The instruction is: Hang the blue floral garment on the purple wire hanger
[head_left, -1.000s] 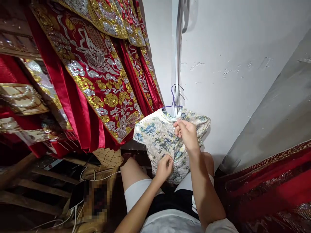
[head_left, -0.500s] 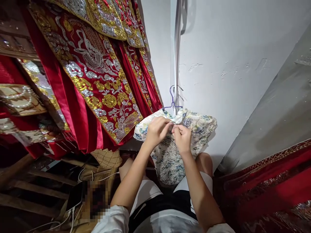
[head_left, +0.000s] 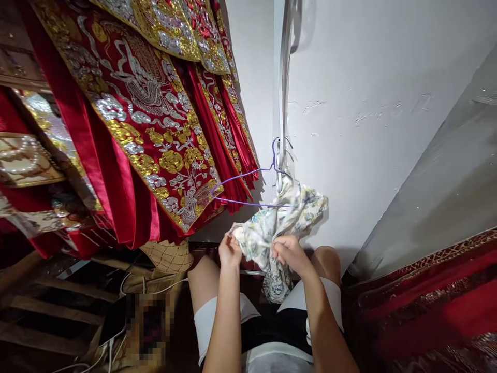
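A floral shirt (head_left: 258, 230), white with blue and green print, hangs half off a purple wire hanger (head_left: 243, 203). The hanger's left arm is bare, while cloth still covers its right side. My left hand (head_left: 230, 249) is closed on the shirt's left part, low and to the left of the hanger. Fingers of my right hand (head_left: 289, 252) are curled round the front of the shirt near its middle. The shirt is bunched and twisted between both hands, and its lower end dangles between my knees. Motion smears some of the cloth.
Red garments with gold and silver embroidery (head_left: 155, 124) hang at the left. A white wall (head_left: 368, 155) with a vertical pale strip (head_left: 282, 77) stands ahead. A phone (head_left: 113, 318) with cables lies on wooden slats (head_left: 54, 295). Red fabric (head_left: 438, 305) lies at right.
The shirt's left shoulder has come off the hanger, baring the hanger's left arm. My left hand has moved down and left with the cloth; my right hand has moved lower.
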The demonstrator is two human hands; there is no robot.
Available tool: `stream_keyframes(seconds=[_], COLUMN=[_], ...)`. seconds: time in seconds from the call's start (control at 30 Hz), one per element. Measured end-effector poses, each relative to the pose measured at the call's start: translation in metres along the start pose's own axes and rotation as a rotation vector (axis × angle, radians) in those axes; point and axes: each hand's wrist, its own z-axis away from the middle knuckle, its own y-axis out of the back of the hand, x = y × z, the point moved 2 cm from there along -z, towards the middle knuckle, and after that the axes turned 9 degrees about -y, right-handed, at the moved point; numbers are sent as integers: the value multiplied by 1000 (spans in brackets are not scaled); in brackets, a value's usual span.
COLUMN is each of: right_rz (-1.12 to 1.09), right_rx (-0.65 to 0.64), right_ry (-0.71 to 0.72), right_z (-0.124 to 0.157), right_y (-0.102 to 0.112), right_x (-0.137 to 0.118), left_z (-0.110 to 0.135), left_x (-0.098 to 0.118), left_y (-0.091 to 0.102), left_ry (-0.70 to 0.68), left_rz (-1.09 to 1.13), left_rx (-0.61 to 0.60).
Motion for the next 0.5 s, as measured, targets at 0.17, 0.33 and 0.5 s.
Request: stream_keyframes(seconds=[0.17, 0.33, 0.5], right_rz=[174, 28, -164], right_rx=[-108, 353, 255], right_ry=[-148, -66, -37], right_z=[3, -14, -1], right_y=[9, 22, 28], right_x=[10, 22, 27], left_z=[28, 66, 104], left_x=[4, 44, 67], left_y=[-31, -73, -95], left_ry=[176, 103, 106], left_rz=[153, -15, -274], left_rx=[-113, -590, -1088])
